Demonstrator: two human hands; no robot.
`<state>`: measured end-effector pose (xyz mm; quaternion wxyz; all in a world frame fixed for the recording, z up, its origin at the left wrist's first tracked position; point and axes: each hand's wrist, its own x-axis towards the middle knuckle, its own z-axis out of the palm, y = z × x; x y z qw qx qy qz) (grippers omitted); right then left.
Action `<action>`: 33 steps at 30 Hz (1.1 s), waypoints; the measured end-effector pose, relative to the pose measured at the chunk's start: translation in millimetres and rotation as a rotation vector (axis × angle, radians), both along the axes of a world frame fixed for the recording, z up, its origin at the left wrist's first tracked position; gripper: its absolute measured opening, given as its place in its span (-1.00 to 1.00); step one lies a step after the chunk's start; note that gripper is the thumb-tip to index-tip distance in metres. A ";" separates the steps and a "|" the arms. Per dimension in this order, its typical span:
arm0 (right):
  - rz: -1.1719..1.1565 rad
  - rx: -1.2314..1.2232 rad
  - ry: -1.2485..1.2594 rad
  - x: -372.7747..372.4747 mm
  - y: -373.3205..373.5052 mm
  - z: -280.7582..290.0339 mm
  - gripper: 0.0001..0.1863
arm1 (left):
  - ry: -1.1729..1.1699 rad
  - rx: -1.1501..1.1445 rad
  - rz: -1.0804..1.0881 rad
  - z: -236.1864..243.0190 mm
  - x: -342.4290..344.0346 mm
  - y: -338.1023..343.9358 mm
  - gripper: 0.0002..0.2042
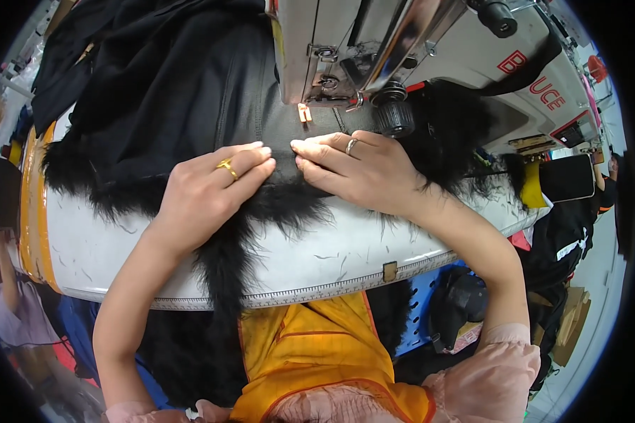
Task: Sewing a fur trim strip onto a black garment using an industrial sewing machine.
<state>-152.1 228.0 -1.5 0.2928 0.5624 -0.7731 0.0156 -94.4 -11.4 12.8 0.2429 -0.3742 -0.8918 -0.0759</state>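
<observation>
My left hand (pixel 212 185) lies on a black garment (pixel 162 84) with a fur edge (pixel 286 210), its slightly bent fingers pressing the cloth, a gold ring on one. My right hand (pixel 353 169), with a silver ring, rests its fingers on the same cloth just right of my left fingertips. Both thumbs are hidden. Above the gap between my hands, the presser foot (pixel 304 113) of the sewing machine (pixel 487 84) sits on a stitched dark panel. A long strand of black fur (pixel 222 271) hangs over the table's front edge between my forearms.
The white sewing table (pixel 113 254) has a measuring tape along its front edge. At the right stand a black flat device (pixel 566 176), a yellow object (pixel 533 187) and a blue crate (pixel 416 317). Another person (pixel 10 296) is at the far left, another (pixel 601 183) at the far right.
</observation>
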 end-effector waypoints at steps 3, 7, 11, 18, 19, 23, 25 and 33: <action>-0.008 0.011 -0.005 -0.3 1.6 -0.8 -0.73 | -0.027 0.020 0.037 -3.0 0.7 -9.3 -0.75; -0.058 0.052 -0.092 -16.4 22.0 -1.5 -0.68 | 0.042 0.011 -0.037 -3.9 -16.4 3.6 -0.73; -0.037 -0.145 -0.146 -30.0 36.9 -2.8 -0.88 | 0.031 0.006 -0.098 -9.5 -39.8 6.6 -0.74; -0.049 -0.172 -0.106 -32.3 39.7 -5.3 -0.91 | 0.059 0.046 -0.110 -13.5 -46.2 8.6 -0.73; -0.071 -0.125 -0.049 -32.0 40.9 -4.1 -0.90 | 0.071 0.023 -0.099 -13.1 -46.3 9.7 -0.73; -0.077 -0.129 -0.116 -31.5 40.9 -8.1 -0.93 | 0.076 -0.009 -0.082 -12.9 -44.7 10.1 -0.74; -0.067 -0.209 -0.153 -32.4 40.3 -14.0 -0.94 | 0.045 -0.029 -0.047 -14.2 -42.2 10.4 -0.75; -0.081 -0.106 -0.052 -26.8 37.9 -2.4 -0.92 | -0.096 0.015 0.140 -3.2 -16.1 7.8 -0.81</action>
